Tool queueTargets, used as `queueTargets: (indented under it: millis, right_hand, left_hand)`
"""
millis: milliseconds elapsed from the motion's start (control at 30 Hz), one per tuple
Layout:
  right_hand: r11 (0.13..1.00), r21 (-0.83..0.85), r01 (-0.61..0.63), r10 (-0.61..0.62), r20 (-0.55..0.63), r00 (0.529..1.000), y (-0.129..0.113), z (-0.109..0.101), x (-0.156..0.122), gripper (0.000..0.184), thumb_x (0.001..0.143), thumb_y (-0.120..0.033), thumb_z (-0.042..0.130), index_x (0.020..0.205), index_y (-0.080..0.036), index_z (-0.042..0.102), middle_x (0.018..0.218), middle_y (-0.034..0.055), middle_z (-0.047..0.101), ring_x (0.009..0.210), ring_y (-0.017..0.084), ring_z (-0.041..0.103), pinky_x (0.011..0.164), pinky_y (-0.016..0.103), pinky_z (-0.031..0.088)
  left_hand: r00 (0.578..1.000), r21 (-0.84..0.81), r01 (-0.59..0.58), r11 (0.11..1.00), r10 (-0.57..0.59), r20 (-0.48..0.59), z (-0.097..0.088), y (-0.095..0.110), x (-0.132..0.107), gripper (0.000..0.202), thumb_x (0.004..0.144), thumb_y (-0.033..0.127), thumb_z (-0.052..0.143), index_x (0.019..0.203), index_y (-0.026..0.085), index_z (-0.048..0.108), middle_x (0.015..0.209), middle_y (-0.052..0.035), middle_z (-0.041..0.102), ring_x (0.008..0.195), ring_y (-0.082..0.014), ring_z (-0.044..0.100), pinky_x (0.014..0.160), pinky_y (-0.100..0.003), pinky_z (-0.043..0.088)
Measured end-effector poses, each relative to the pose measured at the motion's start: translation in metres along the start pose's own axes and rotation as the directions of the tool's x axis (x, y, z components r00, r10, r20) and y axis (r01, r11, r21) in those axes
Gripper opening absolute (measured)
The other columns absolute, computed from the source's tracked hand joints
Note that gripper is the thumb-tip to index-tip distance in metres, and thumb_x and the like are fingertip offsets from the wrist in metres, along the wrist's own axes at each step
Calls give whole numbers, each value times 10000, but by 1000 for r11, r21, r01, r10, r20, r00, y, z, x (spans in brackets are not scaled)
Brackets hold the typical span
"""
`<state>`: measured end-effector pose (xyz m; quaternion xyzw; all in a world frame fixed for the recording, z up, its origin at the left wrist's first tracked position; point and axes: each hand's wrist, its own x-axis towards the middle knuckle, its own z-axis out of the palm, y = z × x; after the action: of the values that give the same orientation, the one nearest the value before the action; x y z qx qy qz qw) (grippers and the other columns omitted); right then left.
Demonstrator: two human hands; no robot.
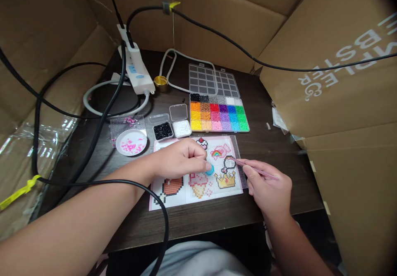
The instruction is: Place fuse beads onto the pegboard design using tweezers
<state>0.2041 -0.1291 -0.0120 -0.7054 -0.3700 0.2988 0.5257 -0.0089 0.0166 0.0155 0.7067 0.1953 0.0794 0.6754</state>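
My right hand is closed round pink tweezers. Their tips reach a rounded black outline on the printed pattern sheet. Curled over the sheet's middle is my left hand, thumb pressed toward the bent fingers. A small turquoise round thing shows at the thumb tip; whether it is held or lies on the sheet I cannot tell. Near the tweezers are a yellow crown and a pink candy picture. A clear pegboard shows along the sheet's right edge.
Behind the sheet stands an open bead box with many colours. Small cases of black beads and white beads sit left of it. A white dish holds pink beads. A black cable loops over my left forearm; a power strip stands behind.
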Motion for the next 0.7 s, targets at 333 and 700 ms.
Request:
queueTargets:
  millis: [333, 700]
  right_hand:
    - [980, 55, 193, -189, -74, 979, -27, -2, 31, 158, 802, -310, 774, 909, -195, 792, 813, 82, 793, 342, 54, 430, 313, 225, 309]
    - [955, 204, 217, -242, 104, 965, -61, 71, 131, 259, 761, -360, 765, 916, -157, 718, 856, 83, 785, 377, 47, 437, 341, 221, 343]
  left_hand:
    - [1000, -36, 8, 999, -8, 1, 1, -4, -1, 481, 831, 308, 627, 510, 209, 283, 508, 81, 232, 482, -56, 208, 471, -262, 173]
    - [1000, -56, -8, 998, 7, -6, 1, -5, -3, 490, 824, 335, 644, 501, 204, 300, 497, 87, 235, 482, -56, 211, 469, -250, 174]
